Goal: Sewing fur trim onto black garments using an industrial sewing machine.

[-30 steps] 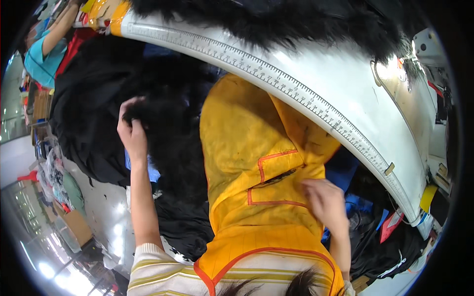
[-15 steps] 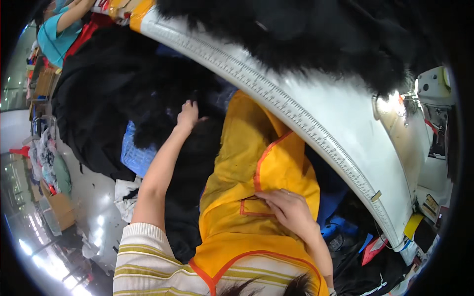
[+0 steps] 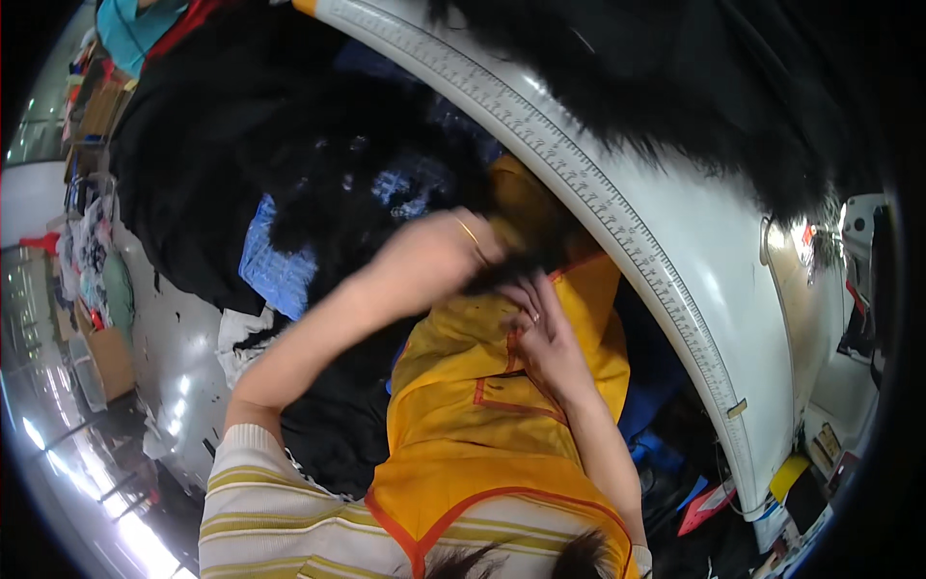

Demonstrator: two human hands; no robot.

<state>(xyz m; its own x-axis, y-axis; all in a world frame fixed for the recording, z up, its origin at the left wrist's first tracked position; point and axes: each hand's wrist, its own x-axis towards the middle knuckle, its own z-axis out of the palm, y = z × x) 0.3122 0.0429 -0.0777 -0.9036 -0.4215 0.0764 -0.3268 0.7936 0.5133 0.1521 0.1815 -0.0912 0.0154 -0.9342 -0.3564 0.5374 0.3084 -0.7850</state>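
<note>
My left hand (image 3: pixel 490 243), smeared by motion, is above my lap with a gold bracelet at the wrist. A dark, blurred furry piece (image 3: pixel 506 274) hangs at its fingers, which seem closed on it. Just below and to the right is my right hand (image 3: pixel 552 338), a ring on one finger. Its fingers are raised and parted, their tips close to the dark piece; whether they touch it I cannot tell. Beneath both hands lies my yellow apron (image 3: pixel 453 376) with orange-red trim. A heap of black furry material (image 3: pixel 241 145) fills the area to the left.
A white table edge with a ruler scale (image 3: pixel 617 212) curves past on the right, carrying more black furry cloth (image 3: pixel 694 106). Blue plastic (image 3: pixel 277 259) shows in the heap. A cardboard box (image 3: pixel 106 362) and piled cloth (image 3: pixel 87 270) stand far left. Another person's turquoise sleeve (image 3: pixel 135 29) is at top left.
My left hand has moved right from the black heap to above my lap, bringing a dark furry piece. My right hand has lifted off the apron toward it. More blue plastic shows in the heap.
</note>
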